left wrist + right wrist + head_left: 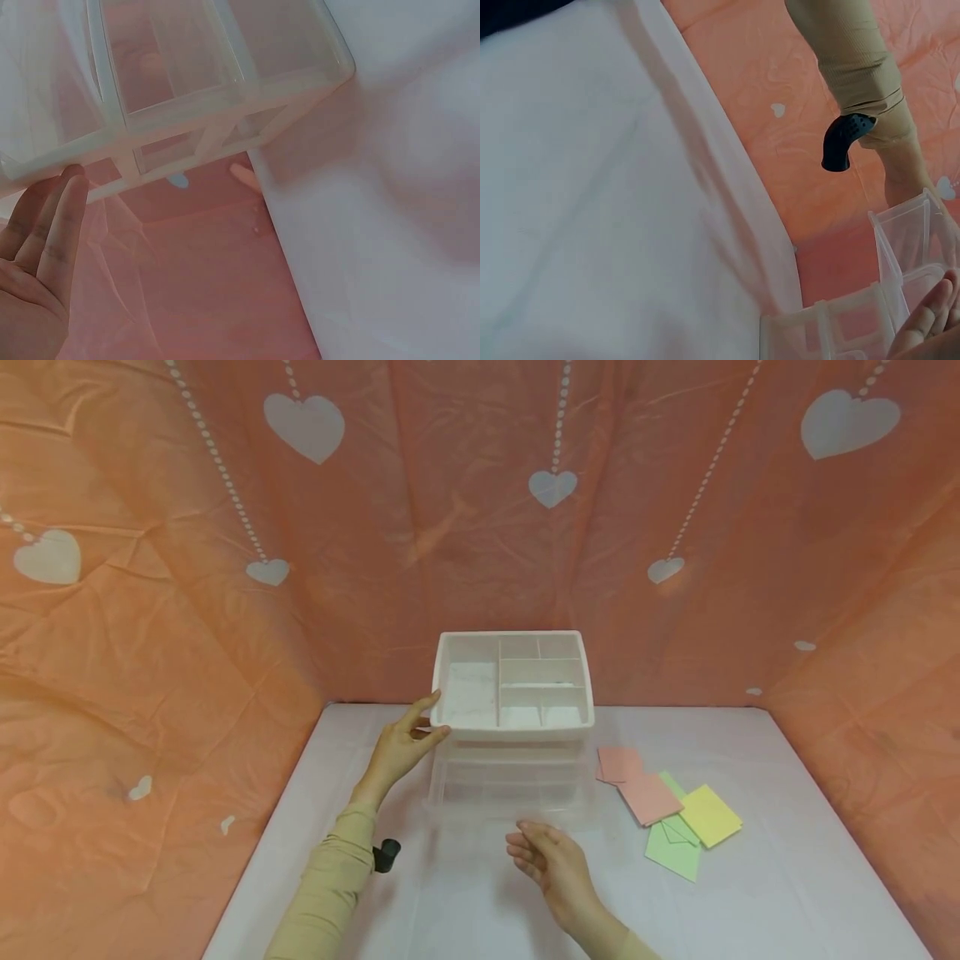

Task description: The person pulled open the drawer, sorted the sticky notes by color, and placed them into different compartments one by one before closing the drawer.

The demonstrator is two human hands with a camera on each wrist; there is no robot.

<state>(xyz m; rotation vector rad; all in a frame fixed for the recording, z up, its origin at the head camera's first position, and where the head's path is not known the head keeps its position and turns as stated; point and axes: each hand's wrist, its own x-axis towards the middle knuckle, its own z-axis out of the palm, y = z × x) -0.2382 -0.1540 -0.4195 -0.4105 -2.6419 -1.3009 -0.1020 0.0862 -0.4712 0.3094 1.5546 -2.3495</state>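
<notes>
A white plastic drawer organizer (512,733) stands at the back of the table, with a divided tray (471,693) on top and see-through drawers (513,783) below. My left hand (397,752) holds its front left corner, thumb at the front rim and forefinger on the side. In the left wrist view, fingers (64,225) of that hand lie straight against the side frame (169,154). In front of the drawers my right hand (555,868) hovers with loosely bent fingers, holding nothing. The right wrist view shows a clear drawer (911,236) jutting out from the frame.
Pink sticky notes (651,799), green ones (672,852) and a yellow pad (710,816) lie to the organizer's right, partly overlapping. A black curved device (386,856) sits at the left wrist. Orange cloth (480,552) with white hearts encloses the white table (780,885).
</notes>
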